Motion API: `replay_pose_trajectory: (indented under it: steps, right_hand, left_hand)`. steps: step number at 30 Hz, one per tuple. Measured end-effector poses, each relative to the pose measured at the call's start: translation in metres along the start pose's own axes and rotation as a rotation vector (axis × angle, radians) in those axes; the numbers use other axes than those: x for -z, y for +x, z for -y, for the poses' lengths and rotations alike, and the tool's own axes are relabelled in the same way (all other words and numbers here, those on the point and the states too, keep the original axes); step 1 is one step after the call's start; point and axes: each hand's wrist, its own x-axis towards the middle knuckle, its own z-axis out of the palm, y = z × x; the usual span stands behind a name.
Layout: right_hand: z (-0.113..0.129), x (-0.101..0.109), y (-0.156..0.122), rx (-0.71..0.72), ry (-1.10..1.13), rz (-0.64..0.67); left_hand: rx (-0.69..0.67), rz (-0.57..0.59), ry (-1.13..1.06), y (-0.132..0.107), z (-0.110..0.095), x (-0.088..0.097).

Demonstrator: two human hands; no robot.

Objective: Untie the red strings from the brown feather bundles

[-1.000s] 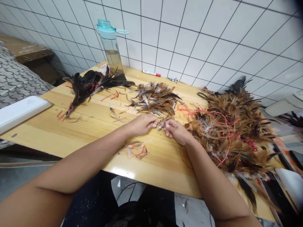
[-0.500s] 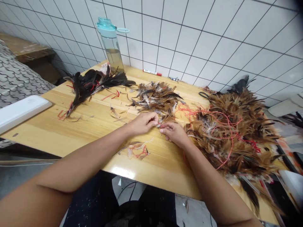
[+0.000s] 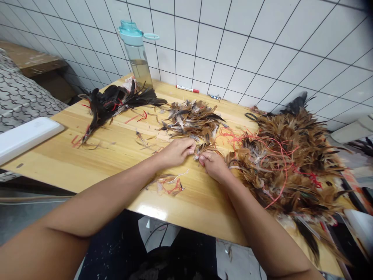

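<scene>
My left hand (image 3: 178, 151) is closed in a pinch, with a thin stretch of red string (image 3: 197, 154) running from its fingertips towards the other hand. Close on its right, my right hand (image 3: 215, 165) is also closed, pinching the string by its thumb and forefinger. Just beyond the fingertips lies a small tuft of brown feathers (image 3: 205, 147), its quill ends partly hidden by the fingers. A loose pile of brown feathers (image 3: 194, 118) sits behind the hands. Tangled red string (image 3: 262, 138) spreads over a large heap of brown feathers (image 3: 303, 155) to the right.
Black feathers (image 3: 109, 102) lie at the back left near a water bottle (image 3: 141, 66). A red marker (image 3: 187, 89) rests by the tiled wall. String scraps (image 3: 170, 184) lie near the table's (image 3: 192, 217) front edge, and a white device (image 3: 29, 136) is at far left.
My right hand's fingers have curled in more tightly, and the hands are slightly farther apart with string showing between them. The feather tuft shows more. My left hand has hardly moved.
</scene>
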Motion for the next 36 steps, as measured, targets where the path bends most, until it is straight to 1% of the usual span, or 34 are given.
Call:
replay_pose_trajectory:
  steps: [3, 6, 12, 17, 22, 25, 28, 30, 32, 34, 36]
  right_hand:
    - [0.001, 0.001, 0.002, -0.010, -0.045, 0.028]
    - [0.002, 0.002, 0.001, -0.018, -0.038, 0.042]
    - [0.001, 0.001, 0.000, -0.005, -0.041, 0.031]
    - [0.001, 0.001, -0.001, 0.004, -0.071, 0.021]
    - [0.000, -0.006, -0.005, 0.011, -0.128, -0.020]
    - [0.001, -0.011, -0.008, 0.059, -0.197, -0.113]
    - [0.004, -0.013, -0.011, 0.084, -0.260, -0.179]
    - [0.008, -0.013, -0.014, 0.065, -0.306, -0.167]
    - [0.013, -0.013, -0.016, 0.044, -0.352, -0.127]
    - [0.016, -0.014, -0.018, 0.041, -0.384, -0.085]
    - [0.018, -0.015, -0.019, 0.040, -0.403, -0.063]
  left_hand:
    - [0.004, -0.019, 0.003, 0.000, -0.001, 0.000]
    - [0.023, -0.025, 0.005, -0.001, -0.003, 0.001]
    - [0.050, -0.024, 0.030, 0.000, -0.007, 0.002]
    - [0.085, 0.003, 0.001, -0.001, -0.002, 0.003]
    - [0.142, 0.075, -0.111, -0.003, 0.001, 0.009]
    - [0.183, 0.128, -0.201, -0.004, -0.002, 0.007]
    - [0.242, 0.152, -0.381, -0.005, -0.005, 0.002]
    - [0.276, 0.138, -0.529, -0.005, -0.006, -0.002]
    - [0.314, 0.105, -0.638, -0.004, -0.007, -0.005]
    - [0.354, 0.065, -0.682, -0.003, -0.007, -0.006]
    - [0.386, 0.009, -0.675, -0.002, -0.007, -0.005]
